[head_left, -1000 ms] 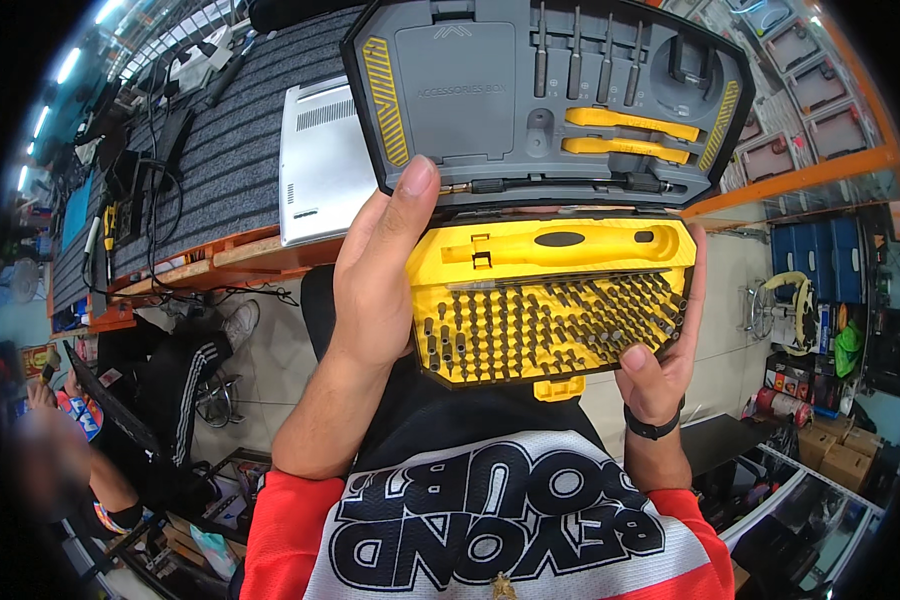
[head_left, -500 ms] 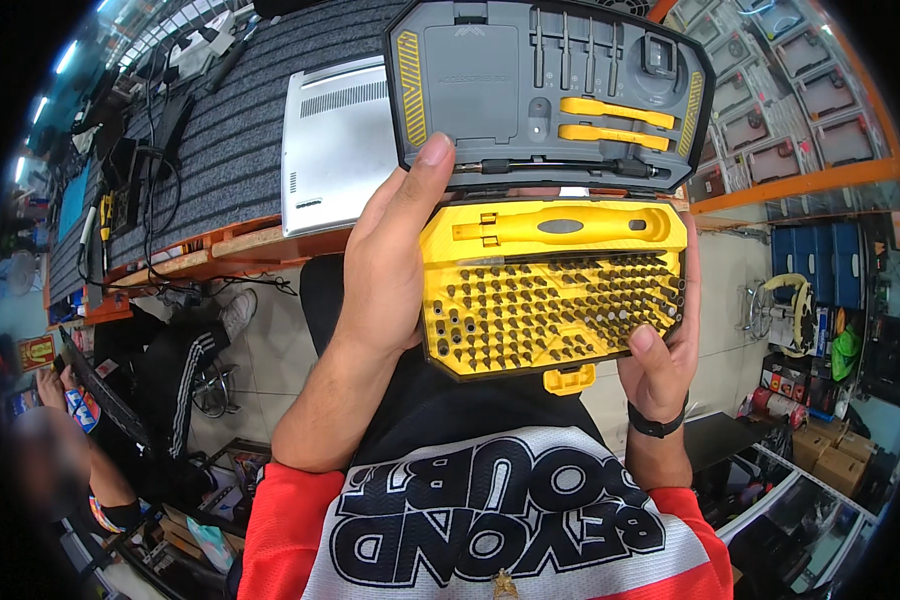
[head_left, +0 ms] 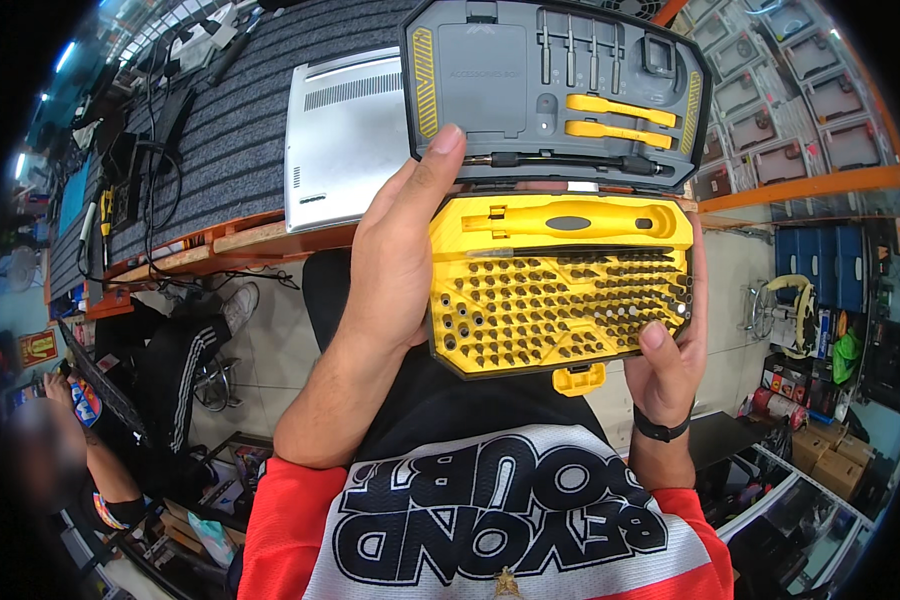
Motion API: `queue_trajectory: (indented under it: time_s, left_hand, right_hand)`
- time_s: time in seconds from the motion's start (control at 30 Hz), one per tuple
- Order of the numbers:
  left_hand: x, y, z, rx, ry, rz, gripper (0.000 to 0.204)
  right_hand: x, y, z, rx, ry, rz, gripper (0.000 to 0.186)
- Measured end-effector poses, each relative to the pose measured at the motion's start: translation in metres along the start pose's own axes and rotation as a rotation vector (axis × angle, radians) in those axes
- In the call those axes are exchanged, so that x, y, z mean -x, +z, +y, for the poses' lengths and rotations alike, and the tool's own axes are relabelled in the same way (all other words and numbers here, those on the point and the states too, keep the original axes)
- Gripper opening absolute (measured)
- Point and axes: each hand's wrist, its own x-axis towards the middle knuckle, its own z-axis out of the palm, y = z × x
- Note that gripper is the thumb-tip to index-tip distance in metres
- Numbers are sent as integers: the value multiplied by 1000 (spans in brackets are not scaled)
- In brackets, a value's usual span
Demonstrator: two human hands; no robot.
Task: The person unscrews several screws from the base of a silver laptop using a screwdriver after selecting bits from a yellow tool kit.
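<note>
Your left hand point(head_left: 400, 265) is closed on the left side of an open, angular yellow-and-black plastic tool case point(head_left: 530, 204), thumb near its grey lid point(head_left: 482, 80). Your right hand point(head_left: 667, 372) clasps the near right corner, thumb closest to the dark metal bits point(head_left: 521, 303). The yellow tray point(head_left: 452, 240) lies between both grips, long axis left to right; a silver laptop point(head_left: 340, 150) rests on the grey ribbed table point(head_left: 255, 120) beyond.

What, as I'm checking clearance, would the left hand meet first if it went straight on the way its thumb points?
Likely the open case lid: the thumb of the left hand overlaps its lower-left corner in view, though whether they touch is unclear.
</note>
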Motion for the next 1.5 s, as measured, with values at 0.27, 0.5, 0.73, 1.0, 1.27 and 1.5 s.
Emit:
queue_trajectory:
  time_s: [0.27,0.5,0.73,1.0,1.27,1.5]
  left_hand:
    - [-3,-5,-5,-37,-13,16,52]
    - [-6,-8,-4,-18,-32,-9,52]
    - [-10,-8,-7,23,-58,-13,50]
    - [-11,-7,-8,64,-77,-24,48]
    - [-11,-7,-10,85,-96,-38,48]
    - [-9,-4,-10,51,-77,7,50]
  right_hand:
    - [1,-5,2,-1,-14,-17,97]
    - [-1,-2,0,7,-8,-14,94]
    - [-2,3,-8,-31,28,-50,92]
    - [-1,1,-8,-21,38,-27,91]
    - [-3,3,-13,-50,77,-37,90]
    - [-3,-1,-12,-46,93,-38,89]
